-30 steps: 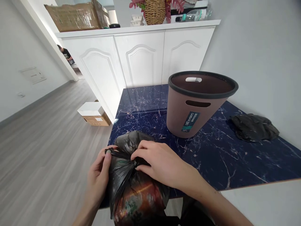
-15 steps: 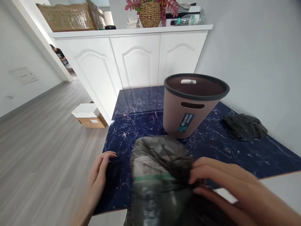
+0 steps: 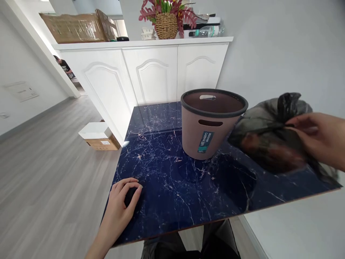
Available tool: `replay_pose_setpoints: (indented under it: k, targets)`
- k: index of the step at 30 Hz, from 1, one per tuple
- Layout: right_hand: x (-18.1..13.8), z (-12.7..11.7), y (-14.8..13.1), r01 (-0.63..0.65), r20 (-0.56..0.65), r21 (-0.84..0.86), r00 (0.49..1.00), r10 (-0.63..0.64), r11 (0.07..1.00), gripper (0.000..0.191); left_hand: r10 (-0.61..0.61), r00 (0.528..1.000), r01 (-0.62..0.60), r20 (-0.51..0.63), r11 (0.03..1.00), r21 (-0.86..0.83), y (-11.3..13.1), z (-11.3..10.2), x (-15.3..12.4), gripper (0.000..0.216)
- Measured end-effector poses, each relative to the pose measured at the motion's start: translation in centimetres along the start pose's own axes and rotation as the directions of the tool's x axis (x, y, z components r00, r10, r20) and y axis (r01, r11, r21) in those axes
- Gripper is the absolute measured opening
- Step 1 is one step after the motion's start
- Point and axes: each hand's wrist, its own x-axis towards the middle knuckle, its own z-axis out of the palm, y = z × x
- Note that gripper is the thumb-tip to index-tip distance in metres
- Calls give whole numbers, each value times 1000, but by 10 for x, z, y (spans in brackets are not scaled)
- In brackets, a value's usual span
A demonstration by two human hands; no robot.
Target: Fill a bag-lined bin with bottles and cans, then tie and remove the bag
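My right hand point(image 3: 320, 138) grips a full, tied black garbage bag point(image 3: 269, 138) and holds it in the air at the right, just beside the rim of a brown garbage bin point(image 3: 208, 124). The bin stands upright and unlined on a dark blue marble slab point(image 3: 172, 180). My left hand point(image 3: 121, 201) rests on the slab's near left corner, fingers curled down onto the surface with nothing in them.
White cabinets point(image 3: 151, 72) stand behind the slab, with a wicker flower pot point(image 3: 167, 21) and a cardboard box point(image 3: 72, 27) on top. A small carton point(image 3: 98, 135) sits on the grey wood floor at left. A white wall runs along the right.
My right hand has lifted the tied bag from in front of me and swung it right, past the bin. My left hand let go and dropped onto the slab.
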Motion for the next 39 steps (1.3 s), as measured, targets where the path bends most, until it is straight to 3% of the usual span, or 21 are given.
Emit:
replay_pose_setpoints:
  k: [4, 9, 18, 23, 27, 30, 32, 35, 39]
  targets:
    - [60, 42, -9, -95, -24, -78, 995, 94, 992, 30, 24, 1000, -24, -6, 999, 32, 1, -1, -1, 26]
    - [110, 92, -16, -271, 101, -30, 957, 273, 962, 39, 22, 1000, -21, -9, 999, 46, -2, 0, -2, 24]
    - [138, 150, -10, -387, 130, 6, 915, 383, 922, 52, 7, 1000, -6, -13, 998, 63, 2, -1, 2, 22]
    - [136, 166, -3, -412, 159, 3, 900, 406, 911, 60, 9, 1000, -8, -11, 997, 71, 2, -1, 3, 22]
    - [130, 174, 5, -444, 194, 33, 882, 430, 895, 47, -7, 1000, 7, -12, 997, 76, 3, -1, 3, 23]
    - [119, 173, 13, -353, 146, 123, 931, 335, 927, 43, -11, 1000, 12, -11, 997, 74, 5, -1, 3, 24]
    - [105, 171, 19, -252, 59, 182, 968, 245, 950, 49, -11, 1000, 12, -13, 997, 72, 5, -1, 3, 25]
    - [74, 167, 27, -179, -46, 231, 980, 194, 956, 61, -6, 1000, 7, -18, 998, 64, 4, 0, 2, 27]
    - [15, 167, 31, -174, -19, 217, 983, 182, 960, 74, 0, 1000, 1, -20, 999, 52, 0, 1, 1, 29]
